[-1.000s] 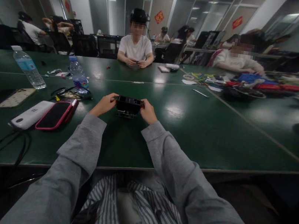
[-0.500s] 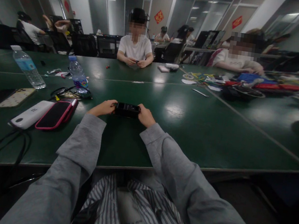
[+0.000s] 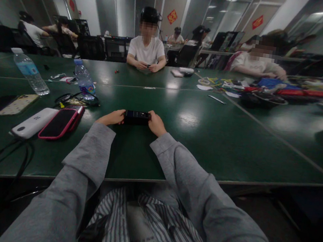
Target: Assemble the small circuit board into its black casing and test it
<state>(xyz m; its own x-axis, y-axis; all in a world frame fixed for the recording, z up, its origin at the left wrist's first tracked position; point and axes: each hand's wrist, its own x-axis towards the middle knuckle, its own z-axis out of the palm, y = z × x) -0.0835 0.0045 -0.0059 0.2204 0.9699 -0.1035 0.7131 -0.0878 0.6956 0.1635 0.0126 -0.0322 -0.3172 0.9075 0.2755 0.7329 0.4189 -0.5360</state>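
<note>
Here | left hand (image 3: 116, 117), right hand (image 3: 155, 123) holding black device (image 3: 136, 117) | well inside near edge (image 3: 134, 181) | tabletop (image 3: 221, 146) spreads rightward

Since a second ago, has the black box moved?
Yes: the top edge of the black box sits lower in view, judged against the blue-capped bottle.

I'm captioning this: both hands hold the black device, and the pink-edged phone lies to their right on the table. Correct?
No: the head view shows the pink-edged phone to their left on the table. The left hand and right hand hold the black device.
</note>
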